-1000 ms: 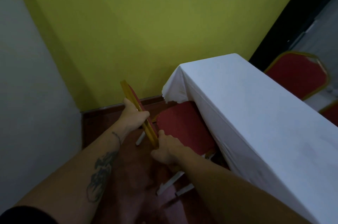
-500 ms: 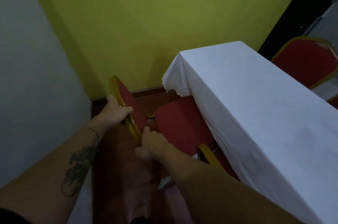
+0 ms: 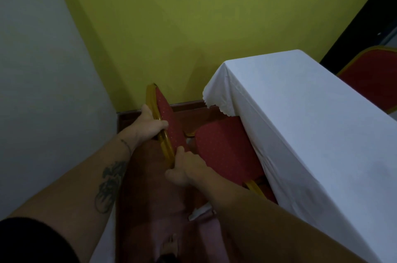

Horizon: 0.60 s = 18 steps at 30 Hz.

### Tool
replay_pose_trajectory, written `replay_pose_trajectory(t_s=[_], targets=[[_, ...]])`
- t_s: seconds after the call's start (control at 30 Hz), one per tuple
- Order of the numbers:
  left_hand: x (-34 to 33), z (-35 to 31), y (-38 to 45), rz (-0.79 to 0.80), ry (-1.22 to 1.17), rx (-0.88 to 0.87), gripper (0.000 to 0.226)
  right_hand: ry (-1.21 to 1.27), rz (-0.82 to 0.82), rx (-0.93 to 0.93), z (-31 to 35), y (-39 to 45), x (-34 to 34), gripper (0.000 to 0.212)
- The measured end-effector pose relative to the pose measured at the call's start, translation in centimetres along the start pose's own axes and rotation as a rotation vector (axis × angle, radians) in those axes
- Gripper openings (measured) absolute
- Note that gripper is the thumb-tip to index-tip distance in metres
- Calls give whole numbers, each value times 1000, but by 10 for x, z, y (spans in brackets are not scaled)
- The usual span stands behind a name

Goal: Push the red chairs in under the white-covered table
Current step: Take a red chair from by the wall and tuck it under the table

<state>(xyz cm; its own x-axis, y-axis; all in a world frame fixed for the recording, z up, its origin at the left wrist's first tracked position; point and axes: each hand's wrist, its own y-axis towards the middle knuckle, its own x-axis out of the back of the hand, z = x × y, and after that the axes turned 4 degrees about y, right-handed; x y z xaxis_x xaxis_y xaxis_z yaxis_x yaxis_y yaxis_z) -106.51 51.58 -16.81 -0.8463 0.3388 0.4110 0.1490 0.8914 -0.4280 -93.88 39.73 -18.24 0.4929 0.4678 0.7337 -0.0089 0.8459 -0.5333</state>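
I have both hands on the backrest [image 3: 169, 120] of the red chair [image 3: 223, 151] right now. My left hand [image 3: 150, 124] is wrapped around the gold frame near the upper part of the back, fingers closed over the rail and thumb lying across the red padding. My right hand [image 3: 187, 169] clamps the lower end of that same gold rail, fingers curled tight around it. The chair sits at the near corner of the table [image 3: 300, 125], its red seat partly tucked beneath the hanging edge of the white cloth, the back standing clear of the table and leaning toward me. A white chair leg [image 3: 199, 212] shows on the dark red floor [image 3: 150, 198] below my right forearm. Just past my right wrist, a gold bit of frame [image 3: 254, 187] pokes out from under the cloth. Across the table, at the far right edge, I see another red chair [image 3: 369, 82] with a gold rim. Yellow-green wall [image 3: 193, 26] ahead, pale wall [image 3: 43, 90] on my left.
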Motion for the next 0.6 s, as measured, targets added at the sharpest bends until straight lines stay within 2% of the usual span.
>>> replay_pose_trajectory(t_s=[0.17, 0.33, 0.4, 0.6], targets=[[-20, -21, 17, 38, 9, -71, 85, -50, -58, -68, -17, 13, 17, 81], [-53, -43, 34, 67, 0, -141, 83, -82, -125, -159, -41, 17, 39, 62], [-69, -53, 39, 81, 8, -163, 79, -89, -141, -206, -53, 15, 50, 62], [-105, -81, 49, 158, 41, -165, 104, 21, -205, -268, -92, 7, 67, 53]])
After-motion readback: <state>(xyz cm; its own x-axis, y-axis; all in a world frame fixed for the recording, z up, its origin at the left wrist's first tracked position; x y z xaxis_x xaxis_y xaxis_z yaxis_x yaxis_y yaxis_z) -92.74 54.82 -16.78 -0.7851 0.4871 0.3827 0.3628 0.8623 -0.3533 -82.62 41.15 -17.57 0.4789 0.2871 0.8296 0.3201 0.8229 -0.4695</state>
